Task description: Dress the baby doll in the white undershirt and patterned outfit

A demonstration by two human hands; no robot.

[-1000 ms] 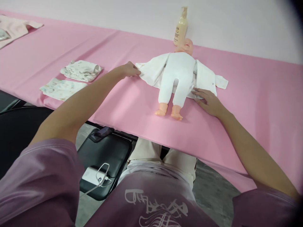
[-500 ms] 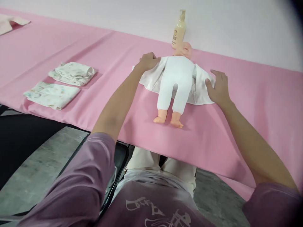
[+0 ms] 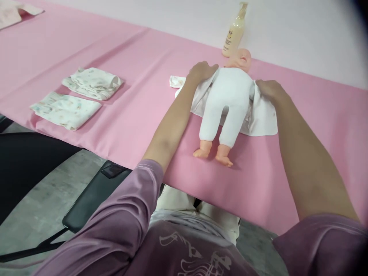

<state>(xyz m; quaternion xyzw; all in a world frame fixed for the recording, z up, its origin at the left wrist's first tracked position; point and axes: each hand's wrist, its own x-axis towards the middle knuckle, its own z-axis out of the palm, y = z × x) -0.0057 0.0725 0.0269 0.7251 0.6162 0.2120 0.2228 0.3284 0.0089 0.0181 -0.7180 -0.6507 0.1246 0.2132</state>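
Observation:
A baby doll (image 3: 228,103) in a white bodysuit lies on its back on the pink table (image 3: 143,107), its head toward the wall. Under it lies an open white garment (image 3: 263,120), spread to both sides. My left hand (image 3: 201,72) is closed on the garment's left flap at the doll's shoulder. My right hand (image 3: 268,90) is closed on the right flap by the doll's other shoulder. One sleeve end (image 3: 176,81) sticks out on the left.
A cream pump bottle (image 3: 234,32) stands behind the doll's head by the wall. Two folded printed cloths (image 3: 93,82) (image 3: 66,110) lie on the left of the table. A black chair (image 3: 94,191) stands below the table edge.
Both hands moved inward from the garment's outer edges to the doll's shoulders and gathered the flaps. The view shifted a little to the left.

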